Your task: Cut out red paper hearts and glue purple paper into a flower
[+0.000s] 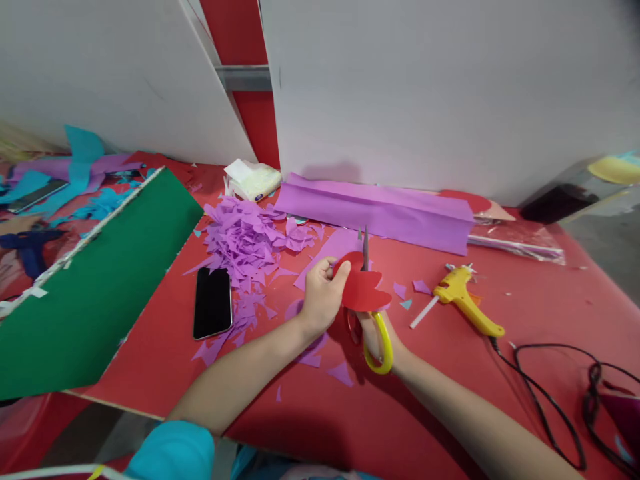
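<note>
My left hand [323,293] pinches the left side of a red paper cutout [363,290] with rounded, petal-like lobes, held above the table. My right hand [387,340] grips scissors with a yellow and a red handle loop [387,347]. Their metal blades [365,247] point away from me and stick up past the paper's far edge, slightly apart. The paper hides part of the blades and most of my right fingers. Beneath both hands lie purple paper scraps [341,373].
A pile of purple cut pieces [240,233] and a phone [213,303] lie left. Behind is a folded purple sheet [375,210] near a tissue pack [254,180]. A yellow glue gun [465,300] with black cord lies right. A green board [110,287] stands at left.
</note>
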A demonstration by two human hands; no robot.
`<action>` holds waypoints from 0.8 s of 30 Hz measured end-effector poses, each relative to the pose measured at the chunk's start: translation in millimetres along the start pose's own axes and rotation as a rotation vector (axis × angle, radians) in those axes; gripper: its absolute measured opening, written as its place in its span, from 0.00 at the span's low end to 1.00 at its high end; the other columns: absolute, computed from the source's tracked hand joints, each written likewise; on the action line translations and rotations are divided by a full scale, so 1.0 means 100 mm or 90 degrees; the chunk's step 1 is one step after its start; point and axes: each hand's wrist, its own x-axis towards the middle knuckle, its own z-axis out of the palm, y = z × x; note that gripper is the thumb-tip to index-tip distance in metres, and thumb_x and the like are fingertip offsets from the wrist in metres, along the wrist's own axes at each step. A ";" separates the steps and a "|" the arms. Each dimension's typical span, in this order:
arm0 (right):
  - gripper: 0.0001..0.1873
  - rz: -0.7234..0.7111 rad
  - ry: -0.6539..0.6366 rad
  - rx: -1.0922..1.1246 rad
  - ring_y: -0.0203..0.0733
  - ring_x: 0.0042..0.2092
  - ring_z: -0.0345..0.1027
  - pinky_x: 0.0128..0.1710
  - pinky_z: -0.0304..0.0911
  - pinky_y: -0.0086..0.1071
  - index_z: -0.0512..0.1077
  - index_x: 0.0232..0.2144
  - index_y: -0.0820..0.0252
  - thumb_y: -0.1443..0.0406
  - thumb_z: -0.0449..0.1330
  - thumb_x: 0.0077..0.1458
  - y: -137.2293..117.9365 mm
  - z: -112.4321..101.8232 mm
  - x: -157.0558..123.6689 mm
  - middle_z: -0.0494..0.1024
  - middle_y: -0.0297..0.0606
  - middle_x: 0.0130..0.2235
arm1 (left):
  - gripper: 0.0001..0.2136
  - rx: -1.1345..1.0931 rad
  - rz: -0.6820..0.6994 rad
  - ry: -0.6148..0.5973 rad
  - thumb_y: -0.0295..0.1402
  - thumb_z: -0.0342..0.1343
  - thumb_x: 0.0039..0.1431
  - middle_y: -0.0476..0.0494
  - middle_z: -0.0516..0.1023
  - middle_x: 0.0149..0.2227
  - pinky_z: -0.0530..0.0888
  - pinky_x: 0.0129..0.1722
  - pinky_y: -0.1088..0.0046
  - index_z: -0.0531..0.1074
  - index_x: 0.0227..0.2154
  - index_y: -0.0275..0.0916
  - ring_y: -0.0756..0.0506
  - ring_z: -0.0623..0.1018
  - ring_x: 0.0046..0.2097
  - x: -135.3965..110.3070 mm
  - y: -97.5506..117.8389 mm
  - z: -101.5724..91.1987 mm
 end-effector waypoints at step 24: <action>0.24 0.052 -0.148 0.289 0.28 0.16 0.53 0.13 0.52 0.24 0.62 0.26 0.57 0.43 0.54 0.44 0.19 0.07 0.10 0.64 0.27 0.20 | 0.09 0.134 0.042 -0.127 0.35 0.60 0.45 0.53 0.70 0.20 0.65 0.21 0.80 0.67 0.23 0.35 0.54 0.70 0.20 0.29 0.59 -0.28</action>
